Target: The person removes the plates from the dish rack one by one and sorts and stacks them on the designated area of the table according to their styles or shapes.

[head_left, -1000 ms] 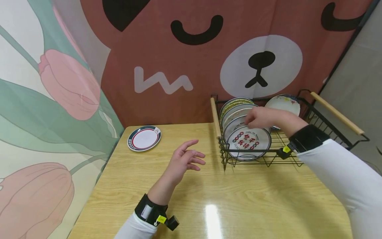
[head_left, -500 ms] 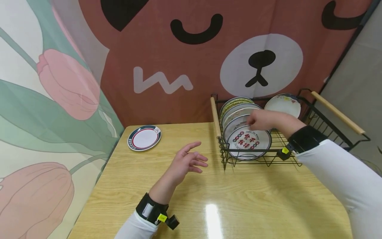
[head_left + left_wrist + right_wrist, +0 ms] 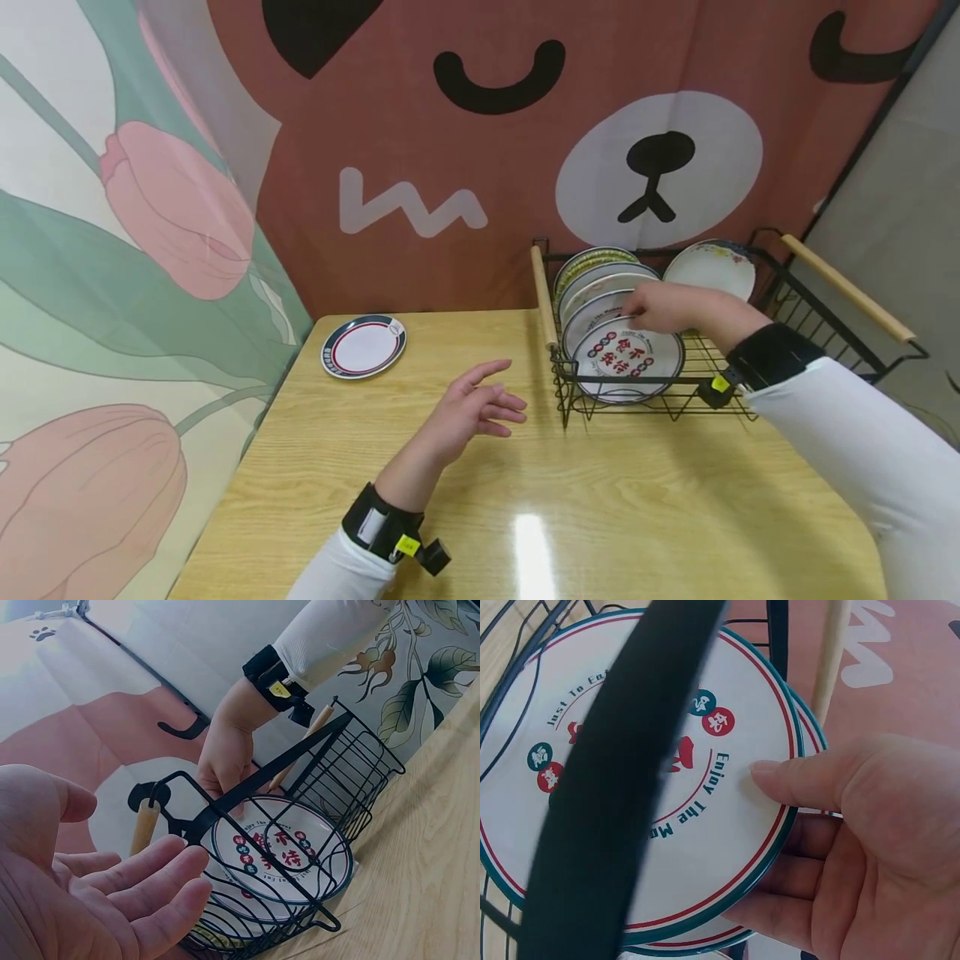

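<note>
A white plate with a dark rim and red lettering [image 3: 618, 360] leans at the front of the row in the black wire dish rack [image 3: 678, 408]. My right hand [image 3: 663, 307] pinches its upper edge; in the right wrist view the thumb [image 3: 776, 780] lies on the face and the other fingers are behind it. Several more plates [image 3: 600, 312] stand behind that one. My left hand [image 3: 472, 410] hovers over the table left of the rack, fingers loosely spread, holding nothing. In the left wrist view its palm [image 3: 82, 892] faces up beside the rack.
A small plate with a dark blue rim [image 3: 363, 347] lies flat at the table's back left. Another plate with a floral edge [image 3: 712, 268] stands at the rack's back right. Wooden handles [image 3: 847, 286] top both rack ends. A bear-print cloth [image 3: 412, 275] hangs behind.
My right hand has shifted slightly to the right along the front plate's edge. The left hand has drifted a little to the right. The plates look unmoved.
</note>
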Demonstrator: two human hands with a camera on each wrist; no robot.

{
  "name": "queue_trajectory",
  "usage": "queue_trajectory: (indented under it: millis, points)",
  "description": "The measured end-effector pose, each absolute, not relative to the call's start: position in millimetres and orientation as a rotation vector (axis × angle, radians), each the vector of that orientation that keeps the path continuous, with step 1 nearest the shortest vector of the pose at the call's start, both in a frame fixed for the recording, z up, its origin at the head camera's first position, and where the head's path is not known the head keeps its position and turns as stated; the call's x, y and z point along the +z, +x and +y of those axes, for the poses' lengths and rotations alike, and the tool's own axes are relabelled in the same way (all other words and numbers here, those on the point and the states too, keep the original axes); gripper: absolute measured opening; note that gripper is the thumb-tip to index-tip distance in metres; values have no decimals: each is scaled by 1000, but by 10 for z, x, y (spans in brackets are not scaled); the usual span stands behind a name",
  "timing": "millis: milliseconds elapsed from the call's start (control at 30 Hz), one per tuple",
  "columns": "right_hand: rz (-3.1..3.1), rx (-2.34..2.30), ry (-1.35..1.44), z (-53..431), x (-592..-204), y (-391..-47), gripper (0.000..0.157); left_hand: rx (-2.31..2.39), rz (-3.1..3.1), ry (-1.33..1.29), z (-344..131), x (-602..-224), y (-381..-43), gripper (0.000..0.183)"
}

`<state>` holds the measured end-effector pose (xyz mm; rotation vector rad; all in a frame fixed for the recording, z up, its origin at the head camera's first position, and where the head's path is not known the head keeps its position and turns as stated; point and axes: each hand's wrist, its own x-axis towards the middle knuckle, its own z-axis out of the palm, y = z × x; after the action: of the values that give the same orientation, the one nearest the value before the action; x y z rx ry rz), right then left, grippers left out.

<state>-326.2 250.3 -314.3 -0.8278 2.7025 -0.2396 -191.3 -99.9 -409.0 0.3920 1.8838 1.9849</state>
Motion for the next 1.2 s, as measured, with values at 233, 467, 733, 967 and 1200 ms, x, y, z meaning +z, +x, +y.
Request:
queue_trajectory:
  millis: [233, 467, 733, 967, 1200]
  points:
    - [2739, -248, -827, 2560, -3043, -3284, 19, 1992, 1867, 390, -1012, -4092, -1927, 50]
    - [2793, -283, -784, 2609, -2820, -3285, 15, 2004, 1848, 384, -1026, -4080, -1916, 50]
    - [2816, -377, -662, 2731, -2564, -3300, 24, 2015, 1855, 382, -1038, -4048, -1903, 50]
    - [2771, -713, -477, 2904, -2500, -3354, 35, 2033, 1845, 365, -1071, -4032, -1915, 50]
    - [2733, -1094, -426, 2980, -2539, -3334, 44, 2057, 1828, 370, -1108, -4014, -1923, 50]
